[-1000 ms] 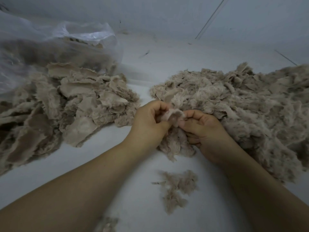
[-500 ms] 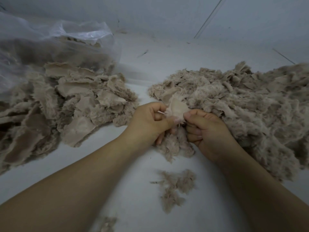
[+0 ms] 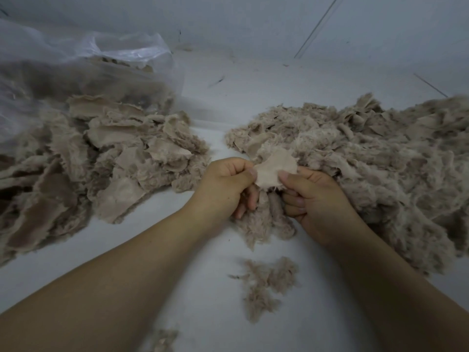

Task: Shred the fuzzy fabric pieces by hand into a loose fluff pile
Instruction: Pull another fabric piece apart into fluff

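Observation:
A small beige fuzzy fabric piece (image 3: 275, 168) is held between both hands, its smooth backing facing me. My left hand (image 3: 225, 185) pinches its left edge with thumb and forefinger. My right hand (image 3: 314, 196) pinches its right edge the same way. Fluffy strands (image 3: 261, 219) hang below the piece between my hands. A heap of whole fabric pieces (image 3: 101, 158) lies on the left. A big loose fluff pile (image 3: 375, 161) spreads on the right, behind my right hand.
A clear plastic bag (image 3: 76, 69) with more fabric lies at the back left. Small fluff tufts (image 3: 266, 283) and another scrap (image 3: 162, 339) lie on the white surface (image 3: 203, 288) near my forearms. A pale wall rises behind.
The piece between my hands has been spread flatter and wider, backing now towards me. My hands have drawn slightly apart.

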